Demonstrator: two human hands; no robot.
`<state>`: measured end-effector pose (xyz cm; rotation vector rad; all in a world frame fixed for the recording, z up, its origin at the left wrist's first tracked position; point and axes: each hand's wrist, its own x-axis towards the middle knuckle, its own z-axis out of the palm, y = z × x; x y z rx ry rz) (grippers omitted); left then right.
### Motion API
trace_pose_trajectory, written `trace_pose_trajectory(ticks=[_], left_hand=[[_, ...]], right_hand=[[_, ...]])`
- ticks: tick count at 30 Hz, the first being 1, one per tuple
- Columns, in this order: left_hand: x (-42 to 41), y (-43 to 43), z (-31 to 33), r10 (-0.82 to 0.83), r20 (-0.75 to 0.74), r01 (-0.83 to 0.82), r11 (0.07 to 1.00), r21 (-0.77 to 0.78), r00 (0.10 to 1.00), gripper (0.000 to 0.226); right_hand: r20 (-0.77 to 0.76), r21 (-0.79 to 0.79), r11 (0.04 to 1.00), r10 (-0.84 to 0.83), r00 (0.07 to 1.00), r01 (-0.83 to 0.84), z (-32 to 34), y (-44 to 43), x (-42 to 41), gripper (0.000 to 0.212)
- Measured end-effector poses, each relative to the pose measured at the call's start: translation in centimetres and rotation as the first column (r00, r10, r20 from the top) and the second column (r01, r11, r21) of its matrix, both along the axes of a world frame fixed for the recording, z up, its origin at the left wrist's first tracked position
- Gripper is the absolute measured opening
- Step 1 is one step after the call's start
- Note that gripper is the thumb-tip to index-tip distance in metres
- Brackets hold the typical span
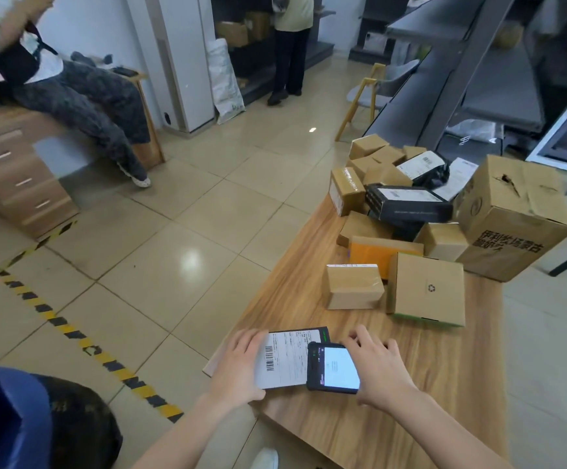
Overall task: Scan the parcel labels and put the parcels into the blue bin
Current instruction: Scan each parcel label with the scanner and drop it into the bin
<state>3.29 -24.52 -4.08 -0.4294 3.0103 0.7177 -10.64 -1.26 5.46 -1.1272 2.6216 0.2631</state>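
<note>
- Flat parcel (304,332) lies at the table's (427,384) near corner, lower centre of frame. Its white label (287,363) faces up.
- Left hand (238,363) grips the parcel's left edge, fingers just beside the barcode (269,358).
- Right hand (382,367) holds a handheld scanner (336,368), which overlaps the label's right part.
- Blue bin (8,411) sits on the floor, lower left of frame, well apart from the parcel.
- Risk: left fingers creeping over the barcode would likely spoil the read.
- Risk: the parcel sits at the table's corner, so a loosened grip could drop it to the floor.
- Risk: a careless toss could miss the bin.
</note>
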Motion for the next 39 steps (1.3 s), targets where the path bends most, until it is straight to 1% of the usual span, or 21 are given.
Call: trace_pose_trajectory(ticks=[6, 9, 12, 14, 18, 20, 22, 25, 28, 29, 31, 33, 36, 39], left_hand=[[-0.2, -1.1, 0.1, -0.035, -0.047, 0.036, 0.999, 0.017, 0.998, 0.107], [-0.1, -1.9, 0.0, -0.064, -0.046, 0.064, 0.998, 0.008, 0.997, 0.106], [0.7, -2.6, -0.7, -0.04, -0.021, 0.042, 0.996, 0.08, 0.999, 0.108], [1.5, -3.1, -1.1, -0.009, -0.025, 0.012, 0.99, 0.138, 1.0, 0.108], [5.2, -3.6, -1.1, 0.08, -0.066, -0.07, 0.988, 0.14, 0.995, 0.104], [8.5, -3.8, -1.1, 0.185, -0.087, -0.167, 0.97, 0.178, 0.979, 0.099], [12.6, -3.7, -0.7, 0.321, -0.087, -0.296, 0.93, 0.22, 0.943, 0.094], [20.2, -3.1, -0.7, 0.529, -0.04, -0.506, 0.829, 0.238, 0.848, 0.092], [28.8, -2.3, -0.4, 0.715, 0.028, -0.698, 0.673, 0.244, 0.699, 0.101], [31.6, -2.0, -0.2, 0.761, 0.058, -0.751, 0.619, 0.231, 0.646, 0.103], [37.2, -1.4, 0.2, 0.842, 0.1, -0.84, 0.506, 0.196, 0.531, 0.106], [42.1, -1.1, 0.4, 0.904, 0.116, -0.906, 0.391, 0.164, 0.411, 0.106], [47.4, -1.9, 0.6, 0.961, 0.141, -0.963, 0.217, 0.159, 0.24, 0.103], [51.7, -4.7, 0.0, 0.982, 0.163, -0.988, 0.073, 0.133, 0.094, 0.099]], right_hand=[[-0.008, -0.003, 1.0, -0.015, 1.0, 0.015, 0.4, -0.6, 0.2, 0.082], [-0.003, -0.04, 0.999, -0.036, 0.999, 0.036, 0.2, -1.0, 0.8, 0.079], [0.059, -0.098, 0.99, -0.098, 0.993, 0.103, -0.4, -1.3, 1.8, 0.081], [0.141, -0.146, 0.972, -0.162, 0.977, 0.182, -1.0, -1.5, 2.6, 0.086], [0.223, -0.198, 0.939, -0.235, 0.946, 0.28, -1.9, -2.3, 5.0, 0.093], [0.273, -0.204, 0.933, -0.238, 0.932, 0.298, -2.5, -3.2, 6.6, 0.093], [0.327, -0.227, 0.922, -0.229, 0.917, 0.312, -3.0, -4.4, 8.1, 0.094], [0.415, -0.253, 0.918, -0.184, 0.891, 0.307, -4.1, -6.9, 10.9, 0.096], [0.543, -0.293, 0.906, -0.104, 0.833, 0.305, -5.6, -9.8, 15.2, 0.094], [0.57, -0.286, 0.916, -0.074, 0.818, 0.282, -5.9, -10.9, 16.7, 0.094], [0.587, -0.237, 0.955, -0.004, 0.81, 0.176, -6.3, -13.3, 20.1, 0.094], [0.61, -0.223, 0.972, 0.076, 0.789, 0.079, -6.3, -15.9, 23.4, 0.094], [0.652, -0.258, 0.966, 0.187, 0.735, -0.017, -6.1, -19.3, 27.4, 0.092], [0.676, -0.261, 0.963, 0.228, 0.701, -0.062, -6.2, -22.6, 31.4, 0.091]])
